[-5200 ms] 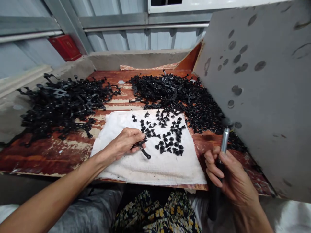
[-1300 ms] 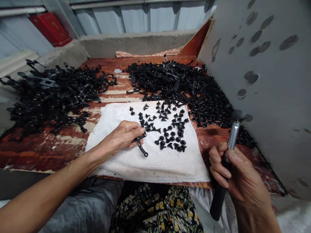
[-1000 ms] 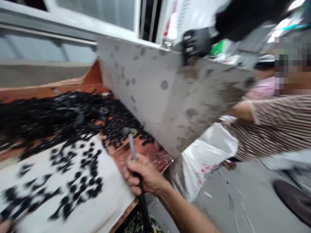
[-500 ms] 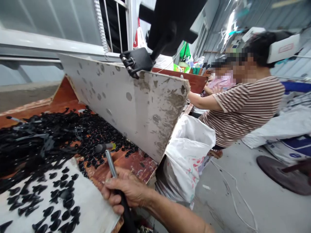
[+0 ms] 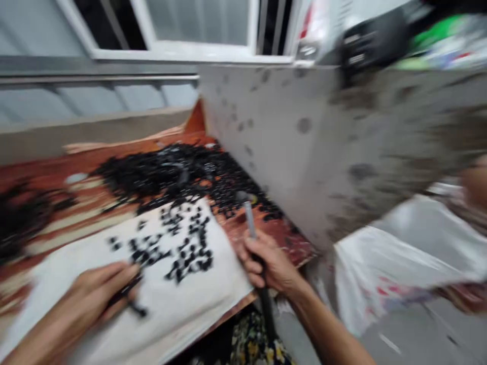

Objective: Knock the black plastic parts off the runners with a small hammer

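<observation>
My right hand [image 5: 266, 258] is wrapped round the dark grip of a small hammer [image 5: 249, 218] with a metal shaft. Its dark and yellow head points up and away from me, above the table's right part. On the left, my left hand [image 5: 102, 289] is closed over a white cloth [image 5: 216, 299], with small black rubber-looking pieces [image 5: 139, 309] sticking out under its fingers. Motion blur hides how many it holds. Several similar mushroom-shaped black pieces [image 5: 190, 253] lie scattered on the cloth beside that hand.
A heap of black parts [image 5: 152, 172] covers the back of the red-brown table [image 5: 87, 187]; another dark pile [image 5: 23, 218] lies at left. A stained grey board [image 5: 297, 142] walls the right side. Beyond it stands a white sack [image 5: 403, 253], near part of another person.
My view has swung left and down, so the cloth and my left hand now show. The hammer stays in my right hand. The co-worker has mostly left the view.
</observation>
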Tool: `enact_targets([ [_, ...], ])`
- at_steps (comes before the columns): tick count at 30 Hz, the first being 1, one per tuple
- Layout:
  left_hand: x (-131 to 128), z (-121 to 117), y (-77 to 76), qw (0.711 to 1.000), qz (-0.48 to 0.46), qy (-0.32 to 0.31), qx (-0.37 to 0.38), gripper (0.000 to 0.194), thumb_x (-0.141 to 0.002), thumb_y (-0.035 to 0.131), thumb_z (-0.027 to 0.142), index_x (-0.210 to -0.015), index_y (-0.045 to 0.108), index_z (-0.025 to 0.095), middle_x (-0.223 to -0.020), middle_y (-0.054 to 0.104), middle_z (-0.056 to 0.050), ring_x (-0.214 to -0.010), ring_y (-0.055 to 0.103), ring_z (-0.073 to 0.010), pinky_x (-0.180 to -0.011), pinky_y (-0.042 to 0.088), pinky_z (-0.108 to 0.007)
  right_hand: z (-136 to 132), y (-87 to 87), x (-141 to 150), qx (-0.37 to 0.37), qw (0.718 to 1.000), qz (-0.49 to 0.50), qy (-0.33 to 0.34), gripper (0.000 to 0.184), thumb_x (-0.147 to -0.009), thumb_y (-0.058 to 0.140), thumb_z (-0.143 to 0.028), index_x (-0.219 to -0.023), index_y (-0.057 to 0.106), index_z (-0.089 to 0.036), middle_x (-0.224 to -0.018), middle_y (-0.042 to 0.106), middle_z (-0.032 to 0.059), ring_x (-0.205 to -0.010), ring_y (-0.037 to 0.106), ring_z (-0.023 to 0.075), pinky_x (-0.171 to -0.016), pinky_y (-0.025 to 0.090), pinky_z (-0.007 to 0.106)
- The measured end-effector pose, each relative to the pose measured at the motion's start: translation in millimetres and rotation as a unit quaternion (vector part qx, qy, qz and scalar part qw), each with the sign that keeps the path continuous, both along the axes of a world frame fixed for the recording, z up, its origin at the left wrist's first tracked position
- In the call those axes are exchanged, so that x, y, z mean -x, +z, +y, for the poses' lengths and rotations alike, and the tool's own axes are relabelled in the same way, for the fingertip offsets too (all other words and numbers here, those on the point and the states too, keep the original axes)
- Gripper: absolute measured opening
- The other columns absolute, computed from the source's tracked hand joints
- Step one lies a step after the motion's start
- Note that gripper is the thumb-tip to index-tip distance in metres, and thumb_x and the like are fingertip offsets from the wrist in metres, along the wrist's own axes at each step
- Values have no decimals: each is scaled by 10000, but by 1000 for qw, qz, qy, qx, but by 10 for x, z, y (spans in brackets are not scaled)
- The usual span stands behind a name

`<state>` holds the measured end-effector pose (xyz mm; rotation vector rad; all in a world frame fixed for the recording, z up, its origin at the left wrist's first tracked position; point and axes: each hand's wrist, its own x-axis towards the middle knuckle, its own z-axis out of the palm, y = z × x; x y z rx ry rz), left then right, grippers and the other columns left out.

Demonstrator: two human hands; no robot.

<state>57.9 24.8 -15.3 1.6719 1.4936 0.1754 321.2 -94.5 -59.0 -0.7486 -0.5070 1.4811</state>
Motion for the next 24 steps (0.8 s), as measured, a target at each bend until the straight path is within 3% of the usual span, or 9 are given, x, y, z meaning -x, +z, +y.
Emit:
enact_targets([
  [2, 96, -84, 11, 994, -75, 71, 37, 474, -770, 638, 573, -561, 481, 177, -451, 496, 52, -400, 371, -63, -431, 277, -208, -5, -22, 0, 6, 1000, 17, 21, 280, -798, 752, -336, -829, 499, -220, -667, 553, -89, -393, 291, 10, -307, 342, 74],
  [4, 105, -77, 21, 988, -128, 83, 38, 453, -711, 682, 544, -547, 488, 169, -441, 517, 26, -368, 328, -51, -416, 215, -210, 11, -43, -12, 20, 1000, -2, 15, 268, -781, 774, -316, -858, 536, -221, -676, 551, -81, -399, 308, 14, -311, 356, 83],
  [8, 70, 9, 64, 986, -137, 65, 70, 364, -738, 657, 444, -557, 547, 148, -357, 419, 40, -326, 292, -46, -392, 193, -196, 0, -31, -8, 48, 998, -48, 8, 292, -734, 808, -358, -832, 570, -221, -654, 521, -67, -395, 333, 23, -303, 356, 107],
  [13, 90, 27, 78, 983, -152, 56, 88, 310, -760, 650, 367, -566, 568, 139, -377, 454, 28, -308, 317, -45, -358, 201, -181, -21, -28, 3, 53, 996, -72, 0, 270, -739, 798, -374, -811, 583, -228, -659, 512, -59, -390, 324, 25, -300, 346, 112],
  [18, 105, 36, 102, 978, -159, 71, 118, 311, -784, 637, 267, -525, 522, 139, -478, 585, -27, -290, 332, -21, -331, 188, -165, -6, -58, -12, 53, 996, -77, 0, 253, -745, 791, -387, -820, 604, -233, -657, 515, -57, -384, 317, 26, -294, 340, 113],
  [24, 117, 81, 106, 976, -152, 82, 136, 329, -811, 650, 219, -527, 504, 140, -467, 584, -27, -285, 342, -11, -325, 182, -141, -9, -49, -10, 56, 996, -67, 3, 242, -732, 805, -364, -815, 614, -240, -646, 531, -58, -377, 326, 26, -292, 341, 111],
])
